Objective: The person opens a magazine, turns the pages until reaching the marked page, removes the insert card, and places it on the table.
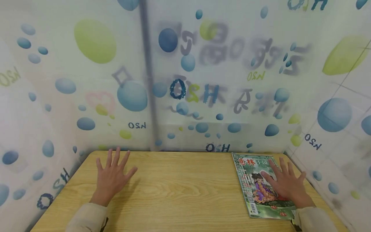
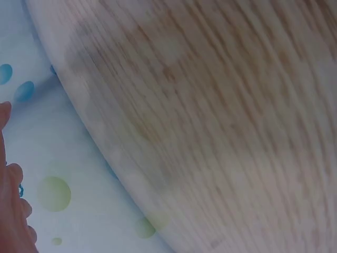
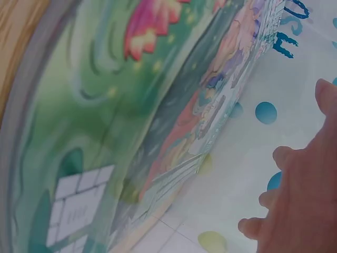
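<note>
Wooden tabletop (image 1: 179, 190) runs wide between hands (image 1: 112, 175) (image 1: 287, 183) — magazine (image 1: 258, 188) near right edge (image 1: 320, 199).

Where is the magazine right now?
In the head view, the magazine lies at the right side of the wooden table, its top near the far edge, with the right hand in front of part of it.

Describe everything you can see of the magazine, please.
The magazine lies closed and flat, cover up, on the right of the wooden table. The glossy-looking green cover shows red characters on top, a cartoon figure in purple and orange, and an apparent barcode at lower left. The right grip hides part, apparently without touching.
</note>
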`<move>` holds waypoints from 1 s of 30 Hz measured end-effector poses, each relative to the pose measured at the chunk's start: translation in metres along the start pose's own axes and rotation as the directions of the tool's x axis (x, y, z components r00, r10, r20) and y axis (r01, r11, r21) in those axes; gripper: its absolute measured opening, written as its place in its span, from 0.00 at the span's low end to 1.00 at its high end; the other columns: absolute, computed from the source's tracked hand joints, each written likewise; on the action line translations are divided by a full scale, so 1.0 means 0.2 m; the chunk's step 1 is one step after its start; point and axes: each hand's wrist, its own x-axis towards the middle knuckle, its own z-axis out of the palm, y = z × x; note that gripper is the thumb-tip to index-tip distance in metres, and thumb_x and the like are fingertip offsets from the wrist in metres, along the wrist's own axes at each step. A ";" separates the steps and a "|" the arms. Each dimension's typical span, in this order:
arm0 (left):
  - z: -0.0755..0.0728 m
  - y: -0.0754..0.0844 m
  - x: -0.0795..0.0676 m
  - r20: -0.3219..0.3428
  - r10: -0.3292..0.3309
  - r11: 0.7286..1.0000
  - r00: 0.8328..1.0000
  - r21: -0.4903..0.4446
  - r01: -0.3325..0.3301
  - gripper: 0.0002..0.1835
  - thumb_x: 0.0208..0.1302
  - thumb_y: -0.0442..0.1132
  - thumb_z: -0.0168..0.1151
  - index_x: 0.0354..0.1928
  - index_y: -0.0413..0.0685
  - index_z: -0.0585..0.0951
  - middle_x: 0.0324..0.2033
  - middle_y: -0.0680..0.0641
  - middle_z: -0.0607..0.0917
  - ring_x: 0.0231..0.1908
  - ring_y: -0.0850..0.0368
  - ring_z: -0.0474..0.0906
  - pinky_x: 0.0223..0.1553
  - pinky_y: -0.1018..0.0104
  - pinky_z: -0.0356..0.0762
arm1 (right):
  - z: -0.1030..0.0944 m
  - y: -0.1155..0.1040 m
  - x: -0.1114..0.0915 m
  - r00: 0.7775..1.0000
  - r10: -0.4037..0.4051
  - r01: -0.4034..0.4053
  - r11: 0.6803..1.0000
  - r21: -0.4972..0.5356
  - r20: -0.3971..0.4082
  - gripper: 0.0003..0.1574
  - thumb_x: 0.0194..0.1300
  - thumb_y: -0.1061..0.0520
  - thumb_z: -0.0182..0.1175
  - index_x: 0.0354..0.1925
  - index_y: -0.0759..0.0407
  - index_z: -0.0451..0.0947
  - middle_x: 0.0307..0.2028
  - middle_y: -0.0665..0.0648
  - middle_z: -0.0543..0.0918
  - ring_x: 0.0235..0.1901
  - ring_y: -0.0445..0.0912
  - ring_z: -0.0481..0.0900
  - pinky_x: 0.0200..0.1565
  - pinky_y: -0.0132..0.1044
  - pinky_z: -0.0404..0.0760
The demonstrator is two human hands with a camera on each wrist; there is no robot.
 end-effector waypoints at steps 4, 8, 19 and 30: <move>0.00 0.01 0.00 0.001 0.000 1.000 1.000 -0.007 0.000 0.40 0.60 0.64 0.61 0.69 0.49 0.71 0.71 0.34 0.62 0.71 0.32 0.51 0.59 0.19 0.45 | 0.00 0.00 0.00 1.000 0.002 -0.002 1.000 0.008 0.025 0.56 0.69 0.22 0.39 0.77 0.58 0.49 0.73 0.79 0.44 0.67 0.82 0.44 0.50 0.86 0.29; 0.01 0.02 -0.01 0.011 -0.006 1.000 1.000 -0.012 0.006 0.40 0.60 0.64 0.61 0.69 0.49 0.71 0.71 0.34 0.62 0.71 0.32 0.52 0.59 0.19 0.45 | 0.01 0.00 0.00 0.998 0.007 -0.007 1.000 0.007 0.055 0.56 0.69 0.22 0.40 0.76 0.59 0.52 0.72 0.80 0.47 0.65 0.83 0.46 0.51 0.86 0.30; 0.02 0.05 -0.02 0.049 -0.019 0.998 0.999 -0.062 0.022 0.39 0.63 0.64 0.59 0.69 0.48 0.70 0.71 0.33 0.61 0.70 0.30 0.52 0.58 0.18 0.43 | 0.03 0.05 0.01 0.975 0.032 -0.035 0.999 0.012 0.222 0.56 0.70 0.23 0.38 0.74 0.64 0.55 0.70 0.83 0.47 0.62 0.87 0.50 0.48 0.88 0.38; 0.00 0.09 0.00 0.077 -0.016 0.998 0.997 -0.054 0.020 0.39 0.63 0.63 0.59 0.70 0.48 0.70 0.71 0.33 0.61 0.71 0.30 0.52 0.59 0.19 0.44 | 0.05 0.07 0.01 0.966 0.024 -0.019 1.000 -0.022 0.258 0.57 0.68 0.22 0.39 0.72 0.66 0.59 0.67 0.85 0.54 0.59 0.84 0.60 0.49 0.87 0.44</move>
